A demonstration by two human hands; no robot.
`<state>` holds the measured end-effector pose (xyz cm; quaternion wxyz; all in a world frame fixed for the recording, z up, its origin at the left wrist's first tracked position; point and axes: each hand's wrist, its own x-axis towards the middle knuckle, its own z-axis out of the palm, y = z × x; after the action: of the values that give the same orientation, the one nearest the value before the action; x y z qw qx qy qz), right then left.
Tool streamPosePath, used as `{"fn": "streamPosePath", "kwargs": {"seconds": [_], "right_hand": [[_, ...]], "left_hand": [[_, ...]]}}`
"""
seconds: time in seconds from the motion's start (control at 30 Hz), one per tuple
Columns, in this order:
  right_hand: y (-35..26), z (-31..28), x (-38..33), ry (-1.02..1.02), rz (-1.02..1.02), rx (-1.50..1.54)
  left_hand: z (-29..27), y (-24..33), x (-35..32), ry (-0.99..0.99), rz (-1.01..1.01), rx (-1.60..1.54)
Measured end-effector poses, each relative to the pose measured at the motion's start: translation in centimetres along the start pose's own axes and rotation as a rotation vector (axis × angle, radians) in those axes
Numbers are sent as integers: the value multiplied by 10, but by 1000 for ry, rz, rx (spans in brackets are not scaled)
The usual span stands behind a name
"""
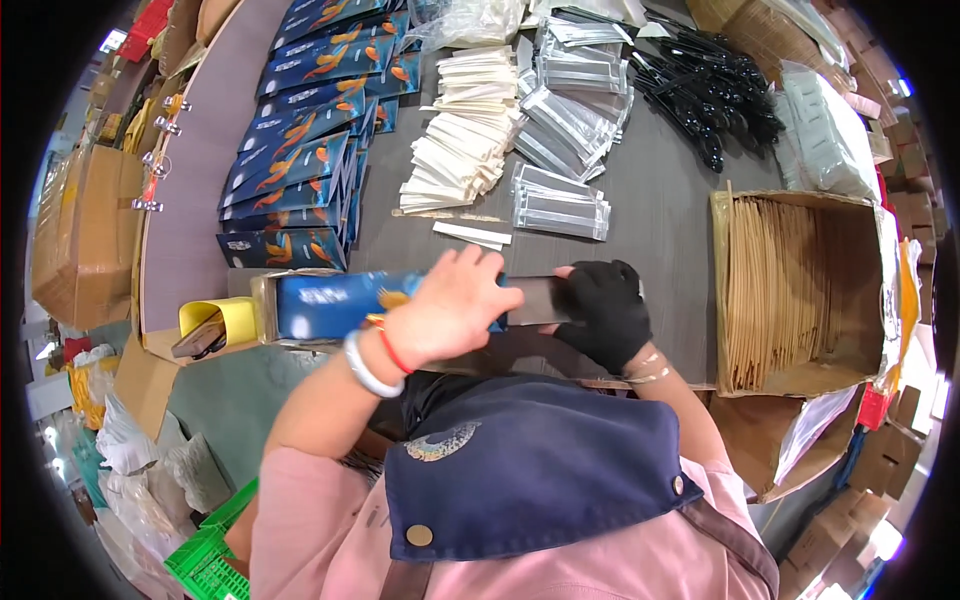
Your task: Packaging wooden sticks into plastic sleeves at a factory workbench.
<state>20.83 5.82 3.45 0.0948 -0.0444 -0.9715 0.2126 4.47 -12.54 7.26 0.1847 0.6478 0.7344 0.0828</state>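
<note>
A blue printed flat package (345, 305) with an orange motif lies lengthwise at the table's near edge, its left end at a small cardboard box (265, 308). My bare left hand (455, 310), with a white bangle and red string at the wrist, is closed over its right end. My right hand (605, 312), in a black glove, grips a greyish flat strip (533, 303) that meets the package's right end. Motion smears the strip, so whether it sits inside the package cannot be told. Beyond the hands lie white paper strips (455, 160) and clear packets (562, 202).
Stacked blue packages (290, 165) fill the back left. Black handled utensils (705, 85) lie in a heap at the back right. A cardboard box (725, 290) of upright brown card sleeves stands on the right. A yellow holder (220, 322) sits at the near left edge.
</note>
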Motion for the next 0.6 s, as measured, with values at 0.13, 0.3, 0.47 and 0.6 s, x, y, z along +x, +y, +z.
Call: {"fn": "streamPosePath", "kwargs": {"seconds": [0.13, 0.3, 0.47, 0.6], "right_hand": [[14, -22, -11, 67, 285, 104], [1, -32, -11, 48, 270, -5], [-6, -28, -11, -30, 211, -62], [-7, -30, -6, -84, 166, -77]], "left_hand": [[-51, -63, -15, 271, 66, 107], [-5, -74, -40, 610, -418, 94], [74, -14, -39, 505, -745, -66], [72, -23, -42, 578, -698, -227]]}}
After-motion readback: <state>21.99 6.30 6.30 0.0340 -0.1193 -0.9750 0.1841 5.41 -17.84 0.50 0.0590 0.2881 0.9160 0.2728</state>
